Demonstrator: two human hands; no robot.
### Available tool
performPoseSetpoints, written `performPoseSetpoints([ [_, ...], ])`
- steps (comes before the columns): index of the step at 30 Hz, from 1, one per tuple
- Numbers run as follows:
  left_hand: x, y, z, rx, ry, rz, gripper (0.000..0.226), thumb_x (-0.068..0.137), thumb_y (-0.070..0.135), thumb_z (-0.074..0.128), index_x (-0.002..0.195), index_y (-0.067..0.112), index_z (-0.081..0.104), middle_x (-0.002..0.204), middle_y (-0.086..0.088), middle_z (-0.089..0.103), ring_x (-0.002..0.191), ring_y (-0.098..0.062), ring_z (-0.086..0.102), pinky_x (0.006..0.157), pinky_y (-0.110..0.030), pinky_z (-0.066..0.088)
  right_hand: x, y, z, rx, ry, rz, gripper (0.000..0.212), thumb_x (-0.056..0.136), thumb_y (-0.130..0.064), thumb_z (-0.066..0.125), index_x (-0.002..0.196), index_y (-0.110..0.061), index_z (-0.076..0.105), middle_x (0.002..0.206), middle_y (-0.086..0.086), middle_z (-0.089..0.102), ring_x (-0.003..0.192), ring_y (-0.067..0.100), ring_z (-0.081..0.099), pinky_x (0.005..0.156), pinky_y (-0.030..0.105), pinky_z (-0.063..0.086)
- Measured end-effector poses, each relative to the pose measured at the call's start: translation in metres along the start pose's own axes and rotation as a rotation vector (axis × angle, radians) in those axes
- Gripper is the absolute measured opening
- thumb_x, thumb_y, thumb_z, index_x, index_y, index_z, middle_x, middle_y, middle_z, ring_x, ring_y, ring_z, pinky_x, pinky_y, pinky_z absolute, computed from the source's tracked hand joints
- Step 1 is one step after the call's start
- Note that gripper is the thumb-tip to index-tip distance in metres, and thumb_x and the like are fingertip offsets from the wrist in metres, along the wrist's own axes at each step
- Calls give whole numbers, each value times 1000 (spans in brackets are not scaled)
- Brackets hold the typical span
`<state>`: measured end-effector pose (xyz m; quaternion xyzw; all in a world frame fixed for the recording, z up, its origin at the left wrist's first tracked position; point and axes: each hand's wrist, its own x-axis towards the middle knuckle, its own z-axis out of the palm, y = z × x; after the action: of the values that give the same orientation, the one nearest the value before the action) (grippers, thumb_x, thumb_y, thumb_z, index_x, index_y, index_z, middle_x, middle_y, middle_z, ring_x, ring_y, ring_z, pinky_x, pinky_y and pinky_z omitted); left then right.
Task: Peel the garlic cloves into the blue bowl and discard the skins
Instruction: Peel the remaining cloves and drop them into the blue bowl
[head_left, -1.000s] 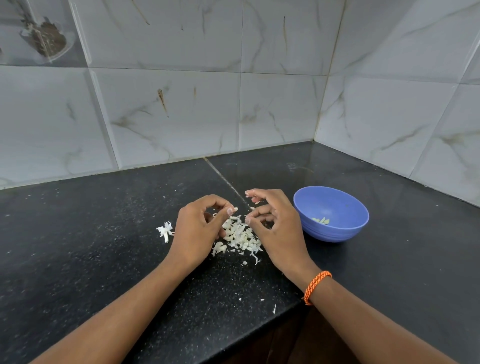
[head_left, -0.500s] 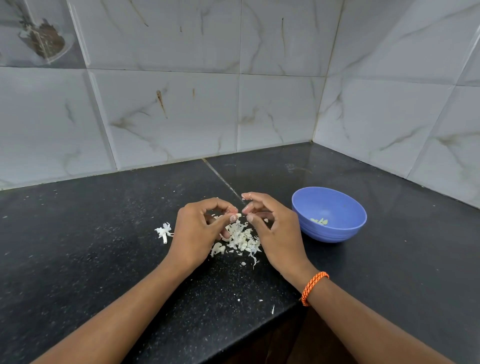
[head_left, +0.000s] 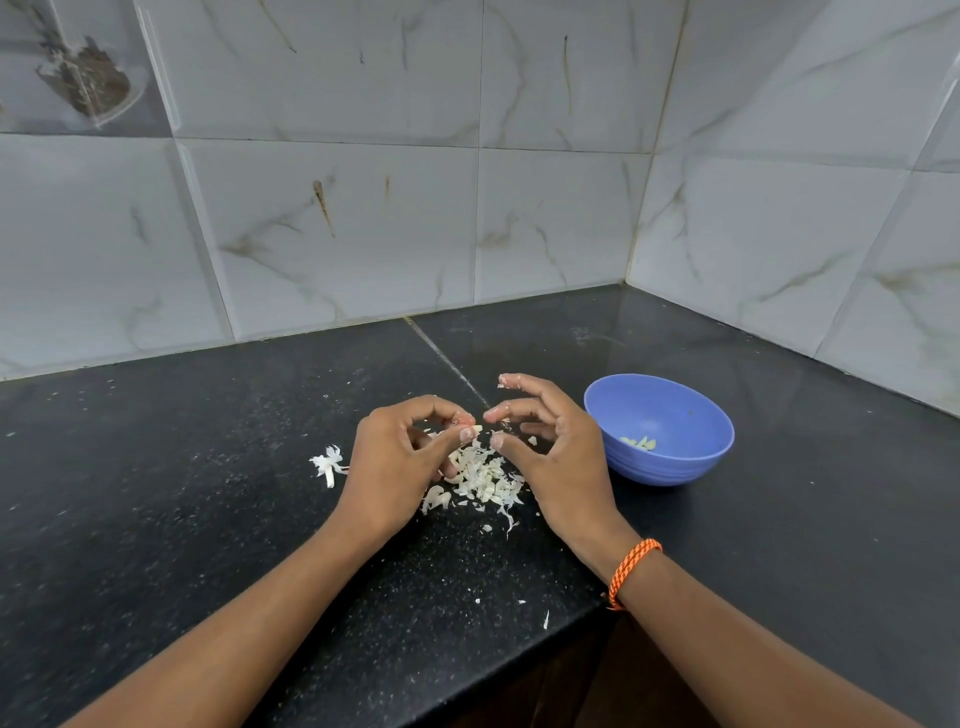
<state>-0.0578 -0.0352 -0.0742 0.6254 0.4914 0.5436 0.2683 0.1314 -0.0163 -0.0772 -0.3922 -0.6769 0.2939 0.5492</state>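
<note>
Landmark: blue bowl (head_left: 658, 427), upright on black tabletop (head_left: 156, 493), near the tiled corner.

Left hand (head_left: 396, 467): well left of bowl; thumb and forefinger together in a pinch on a small pale garlic clove (head_left: 474, 431), remaining fingers curled.

Right hand (head_left: 553, 457): just left of bowl, not touching it; fingers curved and apart, thumb tip close to the clove but clear of it. Nothing gripped. Skin flecks on the fingertips (head_left: 505, 382).

Pile of skins (head_left: 480, 475): on tabletop left of bowl, under and between both hands. Separate skin tuft (head_left: 327, 462) farther left, beyond left hand. Stray flakes (head_left: 545, 619) near the front edge.

Peeled cloves (head_left: 640, 442): a few, inside bowl at the bottom.

Orange thread bracelet (head_left: 631, 569) on right wrist.

Assessment: peeling in progress; skins not yet discarded.

Risks:
- Clove small and probably slippery; loose pinch likely to drop it into the pile of skins, hard to find among pale flakes.
- Flecks sticking to fingers likely to be carried into bowl with the clove.
- Right hand close to bowl rim; a sideways knock likely to shift or tip a light bowl.
- Flakes near front edge likely to fall off with any sweep of a forearm.

Not determinable:
- Whether the clove is fully peeled; mostly covered by the pinch.
- Count of cloves in bowl.
- Any unpeeled cloves under hands or pile.
- Elbows cut off at frame bottom.
</note>
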Motion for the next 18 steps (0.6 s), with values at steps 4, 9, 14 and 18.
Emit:
performPoseSetpoints([
  [4, 0, 1, -1, 5, 0, 6, 2, 96, 20, 81, 95, 20, 80, 85, 3, 79, 61, -26, 75, 65, -53, 64, 1, 5, 2, -80, 35, -46, 48, 86, -11, 87, 124, -34, 70, 89, -9, 66, 92, 22, 63, 88, 45, 56],
  [9, 0, 1, -1, 17, 5, 10, 3, 96, 20, 82, 94, 22, 80, 85, 2, 80, 60, -24, 75, 64, -52, 64, 0, 6, 3, -100, -10, -24, 57, 97, -4, 74, 144, -36, 65, 104, -18, 77, 112, 13, 69, 102, 41, 56],
  [14, 1, 0, -1, 14, 7, -8, 6, 95, 17, 83, 94, 23, 80, 78, 2, 79, 60, -25, 76, 66, -54, 66, -1, 4, 2, -120, -2, -47, 63, 92, 3, 76, 143, -32, 64, 106, -15, 73, 106, 12, 69, 98, 35, 58],
  [18, 2, -1, 0, 5, 5, -13, 8, 94, 15, 83, 93, 22, 80, 88, 3, 80, 59, -26, 76, 67, -55, 66, 0, 6, 3, -160, 21, -93, 62, 86, 4, 81, 136, -32, 67, 99, -9, 65, 95, 15, 66, 89, 26, 56],
])
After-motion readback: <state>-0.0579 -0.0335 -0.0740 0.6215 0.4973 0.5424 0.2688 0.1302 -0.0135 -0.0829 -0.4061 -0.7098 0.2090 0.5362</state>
